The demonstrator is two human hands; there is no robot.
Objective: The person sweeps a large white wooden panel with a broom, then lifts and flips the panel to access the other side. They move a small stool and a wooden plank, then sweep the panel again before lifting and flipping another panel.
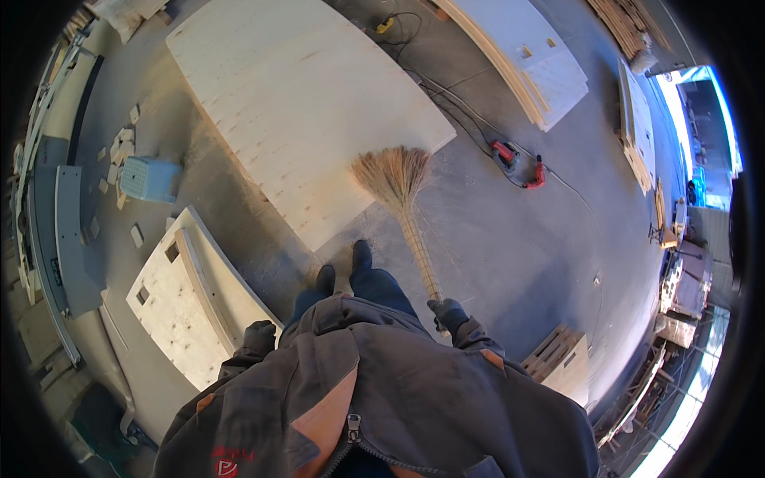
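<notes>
My right hand [450, 315], in a dark glove, is closed around the bound handle of a straw broom [410, 227]. The broom's bristles fan out away from me, over the near right part of a large plywood sheet [295, 103] and the grey floor beside it. My left hand [259, 335], also gloved, hangs at my left side with its fingers curled and nothing visible in them. It is nearest to a smaller plywood panel [163, 307] with square holes and a wooden strip on it.
A red power tool [535, 174] with cables lies on the floor at right. Stacked boards [518, 56] are beyond it. A pale blue stool [150, 178] stands at left among wood offcuts [119, 147]. A slatted wooden piece [562, 358] is at my right.
</notes>
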